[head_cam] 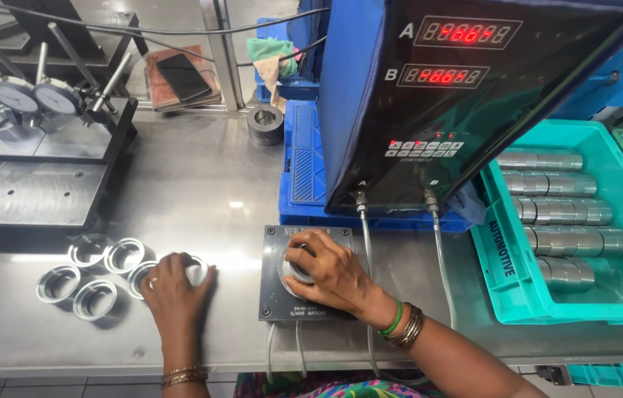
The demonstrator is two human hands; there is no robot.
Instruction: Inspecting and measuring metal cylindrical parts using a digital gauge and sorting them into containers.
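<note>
The left hand (173, 289) lies flat, fingers spread, over 2 bright steel rings (195, 270) on the table (208, 184), hiding most of both; 4 more rings (92, 276) sit just left. The right hand (330, 273) closes around a ring (295, 270) on the dark gauge block (274, 295), covering nearly all of it. Behind stands a black readout box (466, 96); a teal crate (506, 273) of steel sleeves lies right.

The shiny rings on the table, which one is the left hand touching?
The left hand covers the ring at the right end of the cluster, nearest the black gauge block. The other rings lie bare to its left.
</note>
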